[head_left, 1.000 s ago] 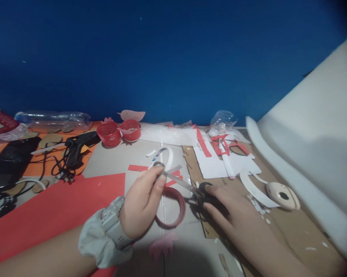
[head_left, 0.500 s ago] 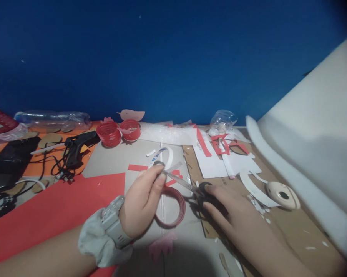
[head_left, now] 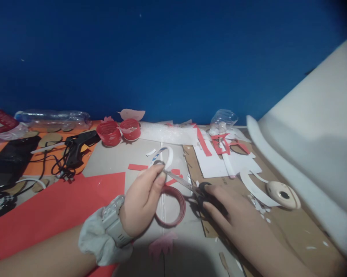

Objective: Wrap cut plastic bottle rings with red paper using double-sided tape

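Note:
My left hand (head_left: 143, 200), with a grey watch and a cloth band at the wrist, pinches a curled white strip (head_left: 165, 156) between thumb and fingers. Black-handled scissors (head_left: 190, 186) are gripped in my right hand (head_left: 228, 211), and their blades point left and close at the strip beside my left fingertips. A red ring of paper (head_left: 176, 207) lies on the grey board just under both hands.
A large red sheet (head_left: 58, 207) lies at the left. Two red caps (head_left: 117, 132), a black glue gun (head_left: 78, 146) and a clear bottle (head_left: 53, 120) sit at the back left. White and red scraps (head_left: 219, 156) and a cream tape dispenser (head_left: 283, 194) are right; white foam (head_left: 320, 154) rises far right.
The scissor blades have closed onto the strip; the small flat tab seen beside the blades before is gone from view. Both hands stay where they were.

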Available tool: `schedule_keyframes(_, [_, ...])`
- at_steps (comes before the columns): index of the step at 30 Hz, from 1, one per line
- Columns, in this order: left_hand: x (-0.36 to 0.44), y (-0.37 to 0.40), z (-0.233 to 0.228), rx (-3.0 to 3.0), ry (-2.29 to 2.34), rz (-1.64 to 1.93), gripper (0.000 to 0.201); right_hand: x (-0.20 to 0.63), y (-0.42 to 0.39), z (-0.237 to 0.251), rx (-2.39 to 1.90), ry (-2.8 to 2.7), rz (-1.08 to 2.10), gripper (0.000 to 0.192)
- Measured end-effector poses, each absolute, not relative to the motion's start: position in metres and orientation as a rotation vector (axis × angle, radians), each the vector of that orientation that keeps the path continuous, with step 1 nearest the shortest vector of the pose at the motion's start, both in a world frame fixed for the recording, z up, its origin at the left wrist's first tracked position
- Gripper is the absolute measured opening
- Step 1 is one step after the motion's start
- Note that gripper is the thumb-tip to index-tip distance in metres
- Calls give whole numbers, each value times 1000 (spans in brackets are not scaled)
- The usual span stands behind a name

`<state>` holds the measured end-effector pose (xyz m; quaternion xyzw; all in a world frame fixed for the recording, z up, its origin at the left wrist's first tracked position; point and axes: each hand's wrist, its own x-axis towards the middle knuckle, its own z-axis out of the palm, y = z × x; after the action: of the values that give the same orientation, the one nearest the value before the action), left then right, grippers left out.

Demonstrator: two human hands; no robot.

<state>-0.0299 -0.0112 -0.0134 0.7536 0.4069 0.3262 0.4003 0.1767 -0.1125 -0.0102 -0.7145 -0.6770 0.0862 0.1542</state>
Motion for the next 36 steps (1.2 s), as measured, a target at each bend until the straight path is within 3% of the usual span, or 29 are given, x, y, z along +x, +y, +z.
schedule_keyframes(36, [-30,-11,-12,1911,989,819,31,177,-112,-10,-2029,-1942,241,21])
